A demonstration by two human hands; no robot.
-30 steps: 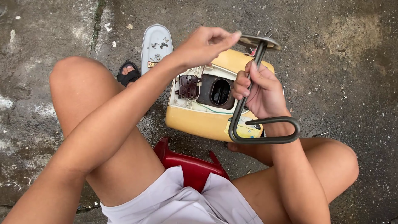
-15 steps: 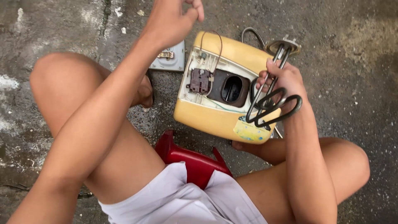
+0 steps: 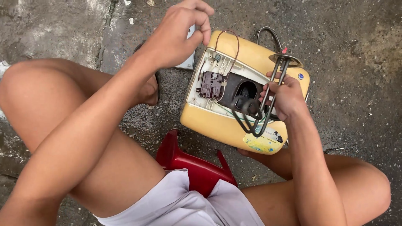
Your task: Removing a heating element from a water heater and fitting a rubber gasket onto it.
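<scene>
A yellow water-heater housing [image 3: 222,125] lies open on the concrete between my knees, with a dark hole and a small brown control part [image 3: 210,83] inside its white tray. My right hand [image 3: 284,98] grips a looped metal heating element [image 3: 268,100] by its rods, the round flange at the far end, the loop over the housing's hole. My left hand [image 3: 178,35] is raised above the housing's far left corner, fingers curled, pinching a thin brown wire [image 3: 234,46] that arcs up from the housing.
I sit on a low red plastic stool [image 3: 188,161] with bare knees spread. A grey-white cover plate [image 3: 187,62] lies on the wet concrete beyond my left hand, next to a sandal [image 3: 157,90]. A grey cable [image 3: 268,35] curls behind the housing.
The view has shifted and drawn closer. My right hand has brought the heating element's loop down over the housing's hole. My left hand has come down towards the housing and holds the brown wire.
</scene>
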